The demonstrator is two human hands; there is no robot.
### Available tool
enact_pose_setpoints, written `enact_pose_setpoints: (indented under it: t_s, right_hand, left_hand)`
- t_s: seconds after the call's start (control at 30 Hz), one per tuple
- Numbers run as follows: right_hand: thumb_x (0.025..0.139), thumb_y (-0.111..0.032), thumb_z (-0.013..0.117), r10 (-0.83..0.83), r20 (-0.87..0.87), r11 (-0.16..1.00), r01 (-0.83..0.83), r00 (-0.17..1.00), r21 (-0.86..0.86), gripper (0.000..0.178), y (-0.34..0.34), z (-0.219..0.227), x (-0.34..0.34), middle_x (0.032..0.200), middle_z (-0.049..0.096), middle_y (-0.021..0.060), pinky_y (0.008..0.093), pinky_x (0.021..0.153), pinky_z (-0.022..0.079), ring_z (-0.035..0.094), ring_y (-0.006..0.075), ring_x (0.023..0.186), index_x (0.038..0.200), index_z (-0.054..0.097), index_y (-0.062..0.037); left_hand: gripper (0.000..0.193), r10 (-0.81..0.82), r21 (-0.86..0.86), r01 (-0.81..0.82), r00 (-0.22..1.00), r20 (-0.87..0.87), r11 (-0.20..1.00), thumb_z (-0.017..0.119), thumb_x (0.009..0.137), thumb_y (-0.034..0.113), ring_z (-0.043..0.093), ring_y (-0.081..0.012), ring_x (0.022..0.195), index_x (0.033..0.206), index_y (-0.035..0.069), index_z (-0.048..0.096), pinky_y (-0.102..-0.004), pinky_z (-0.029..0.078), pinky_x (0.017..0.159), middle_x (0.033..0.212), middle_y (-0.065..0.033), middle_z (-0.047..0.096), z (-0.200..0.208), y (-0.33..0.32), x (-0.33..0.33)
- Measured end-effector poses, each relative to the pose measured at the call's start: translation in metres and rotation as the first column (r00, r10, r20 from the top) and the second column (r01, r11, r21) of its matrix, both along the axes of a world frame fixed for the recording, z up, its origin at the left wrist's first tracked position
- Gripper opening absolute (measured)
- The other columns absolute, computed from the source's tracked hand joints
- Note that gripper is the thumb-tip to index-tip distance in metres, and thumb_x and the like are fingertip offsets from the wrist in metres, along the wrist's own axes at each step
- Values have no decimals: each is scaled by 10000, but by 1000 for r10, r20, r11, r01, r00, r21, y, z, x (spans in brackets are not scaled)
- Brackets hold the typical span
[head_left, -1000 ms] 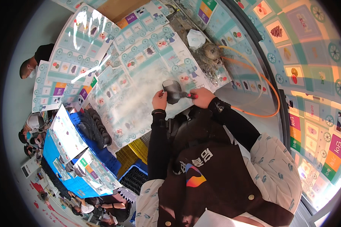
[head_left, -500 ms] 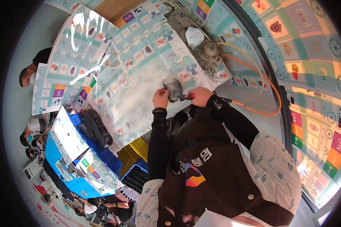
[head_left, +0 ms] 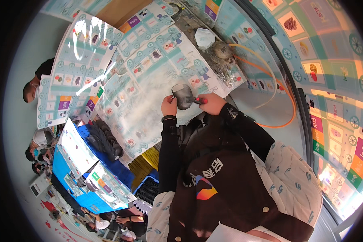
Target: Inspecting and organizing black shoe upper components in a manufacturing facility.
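Grey cup-shaped piece [head_left: 183,96]: upright between both hands; left hand [head_left: 169,105] fingers wrapped on its side, right hand [head_left: 211,103] pinching red-tipped tool [head_left: 199,100] against it.

A dull grey rounded metal cup [head_left: 184,96] sits gripped between the left hand [head_left: 169,106] at nine o'clock and the right hand [head_left: 211,103] at three o'clock, over the patterned teal-and-white table cover [head_left: 149,80].

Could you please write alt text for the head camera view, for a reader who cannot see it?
Fisheye view looking down: the left hand holds a dark grey cup-shaped object while the right hand presses a small red tool against it, over a table covered in printed sheets. Blue crates stand at left.
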State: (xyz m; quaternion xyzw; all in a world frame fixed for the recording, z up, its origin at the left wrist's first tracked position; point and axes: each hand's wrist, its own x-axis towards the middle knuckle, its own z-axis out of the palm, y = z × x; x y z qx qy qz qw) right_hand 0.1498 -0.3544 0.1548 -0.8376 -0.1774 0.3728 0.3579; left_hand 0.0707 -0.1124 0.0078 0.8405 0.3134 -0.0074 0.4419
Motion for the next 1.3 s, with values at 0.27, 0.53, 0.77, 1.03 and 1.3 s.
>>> enact_pose_setpoints:
  t_s: [0.27,0.53,0.77,1.03,1.3]
  right_hand:
    - [787,-201,570,-99,36,995,98,994,31,321,3,-37,24,967,677,230,517,816,490,624,443,961,1071,674,-93]
    - [794,-186,557,-136,-16,985,137,991,104,282,15,-54,31,989,701,211,523,821,504,643,421,974,1011,706,-86]
    - [764,-170,561,-44,-22,996,45,999,79,260,24,-62,33,891,696,219,515,782,503,654,432,901,942,699,-39]
    - [739,-175,582,178,-2,982,-178,984,68,254,26,-47,37,873,697,220,516,783,505,665,416,896,913,709,-40]
    - [757,-191,579,252,20,968,-251,968,-26,254,33,-40,30,911,715,204,487,811,538,681,402,912,906,739,-62]
  left_hand:
    - [335,18,-235,-34,997,-69,971,675,913,200,717,-168,815,1183,1,685,-284,560,678,993,-111,745,7,22,0]
    - [357,116,-384,-170,980,-159,908,634,933,177,694,-191,911,1247,7,638,-294,544,749,1079,-108,726,21,52,-25]
    - [350,145,-390,-196,977,-158,900,630,938,176,693,-184,910,1247,12,641,-291,539,748,1090,-104,729,21,52,-28]
    - [342,180,-345,-221,973,-147,912,627,940,180,692,-172,917,1244,24,650,-282,520,733,1092,-88,735,17,60,-38]
    - [333,223,-273,-234,972,-71,933,623,896,150,700,-177,864,1171,-27,685,-296,540,777,1019,-120,749,12,53,-35]
